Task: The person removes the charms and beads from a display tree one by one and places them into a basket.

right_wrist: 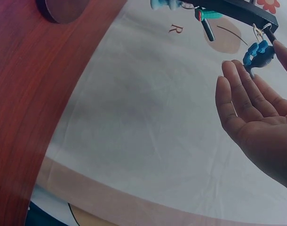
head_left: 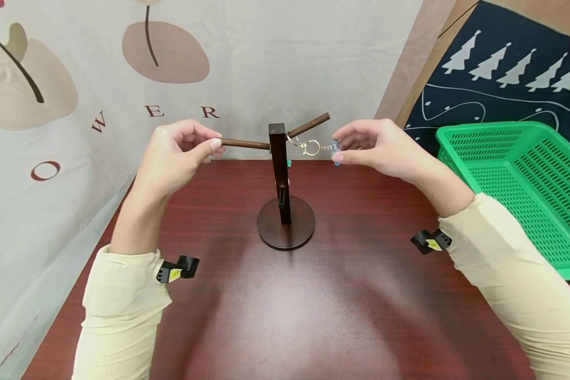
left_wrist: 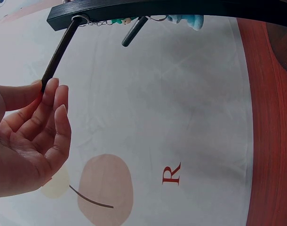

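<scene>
A dark wooden stand [head_left: 279,174] with a round base [head_left: 286,228] rises mid-table. My left hand [head_left: 215,145] pinches the tip of its left peg [head_left: 244,143]; the left wrist view shows the fingertips [left_wrist: 50,87] at the end of the peg [left_wrist: 59,52]. A keychain ring [head_left: 312,148] hangs by its clasp from the right peg [head_left: 309,125]. My right hand [head_left: 337,151] pinches the keychain's blue charm [head_left: 336,155] and holds the chain out sideways. In the right wrist view the blue charm [right_wrist: 258,54] sits at the thumb and forefinger. Other small charms [left_wrist: 186,20] hang behind the post.
A green plastic basket [head_left: 513,179] stands at the table's right edge. The dark red table [head_left: 313,306] runs toward me in front of the stand. A printed cloth backdrop [head_left: 76,105] closes off the back and left side.
</scene>
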The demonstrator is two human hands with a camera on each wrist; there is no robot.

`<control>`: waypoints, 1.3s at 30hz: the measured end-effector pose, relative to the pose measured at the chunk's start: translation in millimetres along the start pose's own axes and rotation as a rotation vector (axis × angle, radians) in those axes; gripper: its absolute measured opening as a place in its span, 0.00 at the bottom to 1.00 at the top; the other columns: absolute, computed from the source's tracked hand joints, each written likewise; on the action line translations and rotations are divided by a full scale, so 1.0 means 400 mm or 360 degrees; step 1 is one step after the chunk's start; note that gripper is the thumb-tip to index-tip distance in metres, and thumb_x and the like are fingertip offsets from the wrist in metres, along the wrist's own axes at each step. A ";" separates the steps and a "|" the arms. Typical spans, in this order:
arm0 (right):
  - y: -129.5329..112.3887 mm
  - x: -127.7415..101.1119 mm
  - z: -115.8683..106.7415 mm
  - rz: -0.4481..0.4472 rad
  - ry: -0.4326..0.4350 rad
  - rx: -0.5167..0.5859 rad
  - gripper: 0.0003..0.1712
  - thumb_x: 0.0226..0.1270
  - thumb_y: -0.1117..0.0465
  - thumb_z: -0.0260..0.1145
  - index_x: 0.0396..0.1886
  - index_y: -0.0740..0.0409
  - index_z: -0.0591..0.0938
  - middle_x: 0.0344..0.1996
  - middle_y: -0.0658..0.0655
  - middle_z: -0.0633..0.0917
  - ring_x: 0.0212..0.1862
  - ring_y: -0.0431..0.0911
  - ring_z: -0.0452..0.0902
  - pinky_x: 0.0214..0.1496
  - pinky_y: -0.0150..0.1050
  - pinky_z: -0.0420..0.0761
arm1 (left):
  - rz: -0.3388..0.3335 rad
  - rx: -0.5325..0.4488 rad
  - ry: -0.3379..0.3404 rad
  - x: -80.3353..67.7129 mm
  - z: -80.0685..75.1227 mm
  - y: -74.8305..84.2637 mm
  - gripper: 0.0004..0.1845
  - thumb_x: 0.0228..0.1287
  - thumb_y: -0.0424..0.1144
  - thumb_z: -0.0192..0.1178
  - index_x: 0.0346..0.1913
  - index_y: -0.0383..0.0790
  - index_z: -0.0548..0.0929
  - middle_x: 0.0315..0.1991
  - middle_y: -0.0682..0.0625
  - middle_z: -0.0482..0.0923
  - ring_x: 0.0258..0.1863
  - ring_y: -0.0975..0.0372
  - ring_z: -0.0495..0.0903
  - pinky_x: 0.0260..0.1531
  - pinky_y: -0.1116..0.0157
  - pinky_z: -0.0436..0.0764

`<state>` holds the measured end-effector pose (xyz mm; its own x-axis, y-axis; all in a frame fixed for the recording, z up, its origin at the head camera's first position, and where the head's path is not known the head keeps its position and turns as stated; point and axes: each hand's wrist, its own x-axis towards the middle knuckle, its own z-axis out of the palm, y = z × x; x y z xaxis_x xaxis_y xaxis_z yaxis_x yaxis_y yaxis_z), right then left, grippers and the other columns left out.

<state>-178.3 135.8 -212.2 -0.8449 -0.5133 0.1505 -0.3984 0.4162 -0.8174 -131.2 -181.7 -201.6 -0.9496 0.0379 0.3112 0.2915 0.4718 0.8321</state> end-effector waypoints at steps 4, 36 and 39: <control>0.002 -0.001 -0.005 0.0003 0.0005 -0.0010 0.18 0.56 0.62 0.68 0.47 0.61 0.79 0.34 0.55 0.83 0.37 0.43 0.78 0.41 0.31 0.74 | 0.0001 -0.0011 -0.0004 -0.001 0.000 -0.001 0.04 0.58 0.29 0.60 0.35 0.32 0.82 0.23 0.59 0.81 0.22 0.67 0.77 0.25 0.74 0.73; 0.010 -0.019 -0.049 0.0067 0.0056 -0.0022 0.18 0.57 0.58 0.68 0.47 0.58 0.79 0.35 0.53 0.83 0.38 0.45 0.77 0.38 0.31 0.75 | 0.0000 -0.0048 -0.0005 0.001 0.002 -0.004 0.03 0.58 0.28 0.59 0.34 0.33 0.83 0.23 0.58 0.81 0.22 0.67 0.78 0.25 0.74 0.73; 0.009 -0.020 -0.053 0.0062 0.0062 0.0027 0.17 0.57 0.59 0.68 0.46 0.58 0.79 0.34 0.54 0.83 0.36 0.46 0.79 0.37 0.31 0.77 | 0.0002 -0.0055 -0.0001 0.001 0.002 -0.004 0.03 0.59 0.28 0.59 0.34 0.33 0.82 0.23 0.58 0.81 0.22 0.67 0.77 0.25 0.74 0.73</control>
<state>-180.7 157.2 -204.5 -0.8731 -0.4672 0.1394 -0.3590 0.4226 -0.8322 -132.2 -181.6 -203.1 -0.9493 0.0392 0.3120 0.2966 0.4412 0.8470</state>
